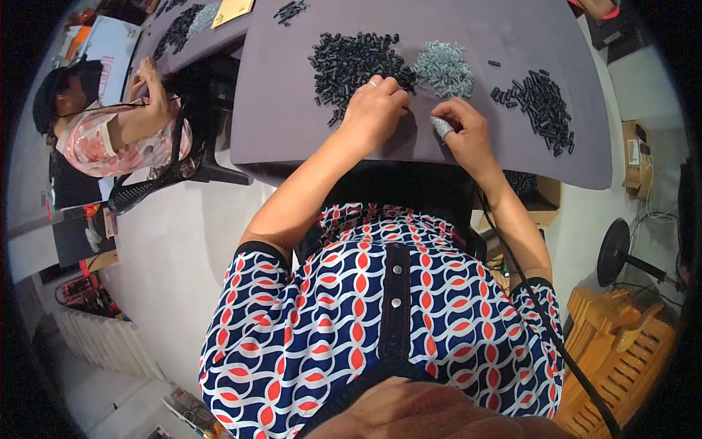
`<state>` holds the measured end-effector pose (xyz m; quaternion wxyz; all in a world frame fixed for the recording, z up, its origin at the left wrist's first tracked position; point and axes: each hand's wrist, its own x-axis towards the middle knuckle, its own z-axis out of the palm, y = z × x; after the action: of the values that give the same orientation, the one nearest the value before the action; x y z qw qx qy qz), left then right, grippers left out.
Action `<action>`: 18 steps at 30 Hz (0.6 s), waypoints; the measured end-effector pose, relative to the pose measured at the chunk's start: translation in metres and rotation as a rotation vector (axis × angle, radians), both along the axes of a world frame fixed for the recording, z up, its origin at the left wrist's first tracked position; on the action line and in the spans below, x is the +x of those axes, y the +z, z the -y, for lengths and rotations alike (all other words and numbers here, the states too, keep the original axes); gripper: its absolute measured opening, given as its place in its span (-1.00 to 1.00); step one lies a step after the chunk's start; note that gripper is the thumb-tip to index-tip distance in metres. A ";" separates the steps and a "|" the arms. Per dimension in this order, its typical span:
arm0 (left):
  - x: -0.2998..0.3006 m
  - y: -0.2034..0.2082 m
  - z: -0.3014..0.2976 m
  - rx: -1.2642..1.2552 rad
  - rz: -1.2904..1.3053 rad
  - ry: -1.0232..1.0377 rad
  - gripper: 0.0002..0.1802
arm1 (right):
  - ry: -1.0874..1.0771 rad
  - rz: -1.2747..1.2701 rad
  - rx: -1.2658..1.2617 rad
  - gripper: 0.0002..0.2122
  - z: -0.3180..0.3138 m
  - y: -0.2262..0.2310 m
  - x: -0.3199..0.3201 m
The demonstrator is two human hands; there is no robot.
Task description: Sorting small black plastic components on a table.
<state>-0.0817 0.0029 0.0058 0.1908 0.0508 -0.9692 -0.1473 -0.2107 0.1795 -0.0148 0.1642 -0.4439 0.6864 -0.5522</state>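
Observation:
My left hand (375,113) is closed at the right edge of a large heap of small black cylindrical pieces (355,62). A dark bit, seemingly one such black piece, shows at its fingertips. Across a small gap, my right hand (468,135) is closed, fingers curled toward the thumb. A silvery-grey wrapping (442,126) covers one of its digits, apparently the thumb. Whatever its fingertips pinch is too small to make out. Just beyond this hand lies a pile of small shiny metal pieces (444,68). Farther right spreads a second group of black pieces (541,110).
All this lies on a grey-covered table (278,110). One loose black piece (495,64) sits apart. At left, another person (121,132) sits by a second table with similar heaps. A wooden chair (621,358) and a black round-based stand (616,252) are at right.

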 end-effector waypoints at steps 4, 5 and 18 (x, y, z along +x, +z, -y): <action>0.005 -0.001 -0.001 0.004 0.006 0.021 -0.80 | 0.004 -0.006 -0.003 -0.79 0.000 0.001 0.001; 0.007 -0.001 0.000 0.003 0.006 0.029 -0.80 | 0.002 0.002 -0.008 -0.79 0.001 0.003 0.002; 0.115 0.024 0.034 0.357 -0.188 0.465 -0.78 | -0.002 -0.007 -0.008 -0.82 -0.001 0.000 0.002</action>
<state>0.0332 -0.0310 0.0297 0.2964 0.2900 -0.8685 -0.2715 -0.2091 0.1808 -0.0150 0.1592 -0.4460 0.6851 -0.5536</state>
